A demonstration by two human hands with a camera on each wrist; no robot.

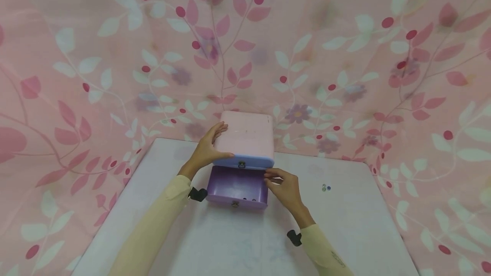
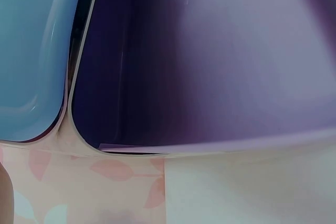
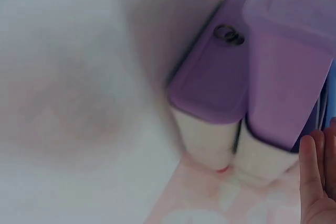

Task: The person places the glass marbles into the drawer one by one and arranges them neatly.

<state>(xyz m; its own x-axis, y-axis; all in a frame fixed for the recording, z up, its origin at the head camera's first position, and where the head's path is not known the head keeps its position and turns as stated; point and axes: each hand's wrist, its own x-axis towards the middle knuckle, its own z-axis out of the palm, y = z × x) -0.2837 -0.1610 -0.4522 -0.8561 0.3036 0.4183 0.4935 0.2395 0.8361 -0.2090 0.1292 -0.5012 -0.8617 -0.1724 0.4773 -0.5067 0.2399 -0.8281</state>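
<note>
A small chest of drawers [image 1: 247, 133] with a pink top stands at the back of the table. Its blue drawer [image 1: 255, 162] is closed; beneath it a purple drawer [image 1: 235, 182] is pulled out. Little dark round things [image 1: 253, 200] lie near that drawer's front. My left hand [image 1: 205, 150] rests on the chest's left side, fingers extended and thumb by the blue front. At the chest's right side, my right hand [image 1: 285, 186] touches near the open drawer's back corner. Its fingers [image 3: 310, 166] look fairly straight in the right wrist view.
Several small glass marbles [image 1: 324, 188] lie on the white table [image 1: 345, 225] to the right. Another purple drawer [image 3: 210, 77], with a ring pull, is closed below the open one. Pink leaf-patterned cloth [image 1: 245, 54] hangs behind.
</note>
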